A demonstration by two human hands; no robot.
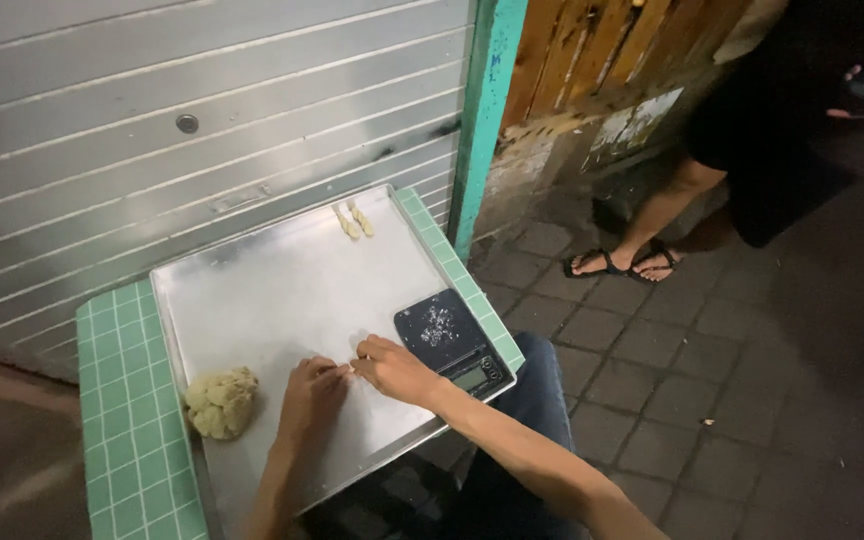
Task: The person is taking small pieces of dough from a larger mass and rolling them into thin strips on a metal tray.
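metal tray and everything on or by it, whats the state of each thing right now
metal tray: lying flat on the green tiled table, mostly bare
dough lump: whole, rough, resting at the tray's left edge
two dough sticks: shaped, lying side by side at the far edge
scale: on the tray's right corner, crumbs on its top
left hand: palm down on the tray
right hand: palm down, fingertips meeting the left
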